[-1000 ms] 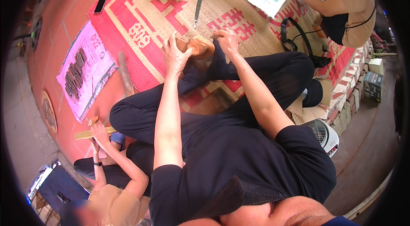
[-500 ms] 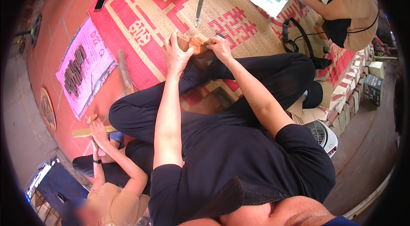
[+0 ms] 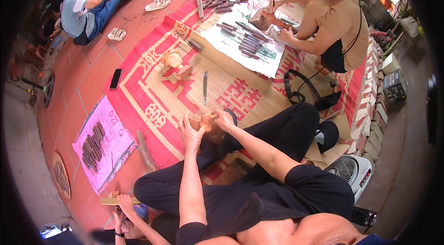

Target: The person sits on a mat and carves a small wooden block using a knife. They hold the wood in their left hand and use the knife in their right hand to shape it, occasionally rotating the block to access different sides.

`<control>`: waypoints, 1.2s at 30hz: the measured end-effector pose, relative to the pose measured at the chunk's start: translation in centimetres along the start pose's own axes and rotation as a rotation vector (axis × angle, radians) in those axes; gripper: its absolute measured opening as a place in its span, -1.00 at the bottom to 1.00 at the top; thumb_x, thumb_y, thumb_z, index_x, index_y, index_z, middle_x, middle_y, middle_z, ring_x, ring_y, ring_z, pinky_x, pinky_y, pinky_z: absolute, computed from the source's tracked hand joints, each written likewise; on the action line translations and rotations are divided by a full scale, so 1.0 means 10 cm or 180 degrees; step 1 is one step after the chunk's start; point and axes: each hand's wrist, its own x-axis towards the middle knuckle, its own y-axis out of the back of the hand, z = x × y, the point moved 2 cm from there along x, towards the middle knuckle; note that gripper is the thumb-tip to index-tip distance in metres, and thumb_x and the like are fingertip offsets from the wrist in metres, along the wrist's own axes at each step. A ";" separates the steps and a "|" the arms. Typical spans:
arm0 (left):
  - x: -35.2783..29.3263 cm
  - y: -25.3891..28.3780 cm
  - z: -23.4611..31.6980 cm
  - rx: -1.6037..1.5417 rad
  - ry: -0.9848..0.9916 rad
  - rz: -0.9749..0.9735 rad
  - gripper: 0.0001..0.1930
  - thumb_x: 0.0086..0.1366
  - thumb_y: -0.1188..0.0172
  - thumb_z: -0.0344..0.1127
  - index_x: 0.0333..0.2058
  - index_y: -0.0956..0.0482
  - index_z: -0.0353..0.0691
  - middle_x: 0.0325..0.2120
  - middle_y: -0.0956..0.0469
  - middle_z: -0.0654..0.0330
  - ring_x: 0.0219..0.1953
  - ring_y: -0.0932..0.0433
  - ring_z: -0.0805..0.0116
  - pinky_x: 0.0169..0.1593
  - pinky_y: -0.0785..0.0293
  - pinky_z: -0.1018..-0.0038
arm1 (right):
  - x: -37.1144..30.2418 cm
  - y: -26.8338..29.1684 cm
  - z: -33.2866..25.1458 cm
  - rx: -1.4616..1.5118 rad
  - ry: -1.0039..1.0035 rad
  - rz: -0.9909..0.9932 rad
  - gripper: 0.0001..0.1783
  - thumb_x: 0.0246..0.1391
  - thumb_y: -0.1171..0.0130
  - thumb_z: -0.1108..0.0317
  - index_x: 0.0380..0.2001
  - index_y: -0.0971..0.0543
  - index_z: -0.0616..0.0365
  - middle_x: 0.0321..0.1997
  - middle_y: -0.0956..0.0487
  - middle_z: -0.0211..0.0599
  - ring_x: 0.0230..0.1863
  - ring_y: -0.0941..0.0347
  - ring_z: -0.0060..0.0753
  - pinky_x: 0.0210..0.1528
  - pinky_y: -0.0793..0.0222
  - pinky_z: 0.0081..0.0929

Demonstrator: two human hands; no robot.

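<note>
Above my crossed legs, both hands hold a small carved wooden piece (image 3: 206,125), with a darker brown block at its left and a lighter carved part at its right. My left hand (image 3: 190,133) is wrapped round the block side, thumb toward the carved part. My right hand (image 3: 223,120) pinches at the carving's right edge; whether a small item sits between those fingertips is hidden. Just beyond lies a slim metal blade (image 3: 205,88) on the patterned straw mat (image 3: 185,101). Farther off rests a pale carved figure (image 3: 173,60) beside a small brown block (image 3: 184,71).
A phone (image 3: 116,79) and a pink sack (image 3: 104,171) bearing dark tools lie left. Chisels cover a white sheet (image 3: 222,55) ahead, where a co-worker (image 3: 340,23) carves wood. Another person's hands (image 3: 125,208) hold a wooden strip lower left. A fan (image 3: 351,173) stands right.
My view has tilted upward, bringing in more of the mat, the chisels and a seated person far left. Both hands stay on the carved piece, in nearly the same grip.
</note>
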 end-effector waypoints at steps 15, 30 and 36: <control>-0.03 0.05 -0.05 -0.0005 -0.0019 -0.0150 -0.08 -0.15 -0.39 -0.12 0.23 -0.16 -0.11 -0.02 -0.25 -0.04 0.06 -0.26 -0.07 0.17 -0.23 0.12 | 0.06 -0.15 0.08 -0.0253 -0.0179 -0.0168 -0.72 -0.30 -0.33 0.16 -0.43 -0.62 -0.03 -0.34 -0.61 -0.16 -0.21 -0.54 -0.06 -0.18 -0.41 -0.17; -0.06 -0.04 -0.09 0.0016 -0.0066 -0.0016 -0.08 -0.15 -0.41 -0.11 0.22 -0.17 -0.09 -0.03 -0.25 -0.04 0.06 -0.27 -0.07 0.15 -0.24 0.11 | 0.07 -0.16 0.13 -0.0276 -0.0060 -0.0010 -0.72 -0.32 -0.33 0.16 -0.44 -0.62 -0.04 -0.33 -0.61 -0.16 -0.20 -0.54 -0.08 -0.18 -0.42 -0.18; -0.05 -0.02 -0.07 0.0085 -0.0075 0.0052 -0.11 -0.14 -0.39 -0.12 0.21 -0.19 -0.10 -0.04 -0.26 -0.04 0.05 -0.28 -0.07 0.15 -0.25 0.12 | 0.07 -0.11 0.04 -0.0402 -0.0313 0.0088 -0.73 -0.33 -0.32 0.17 -0.44 -0.67 -0.05 -0.33 -0.62 -0.14 -0.20 -0.56 -0.05 -0.15 -0.45 -0.20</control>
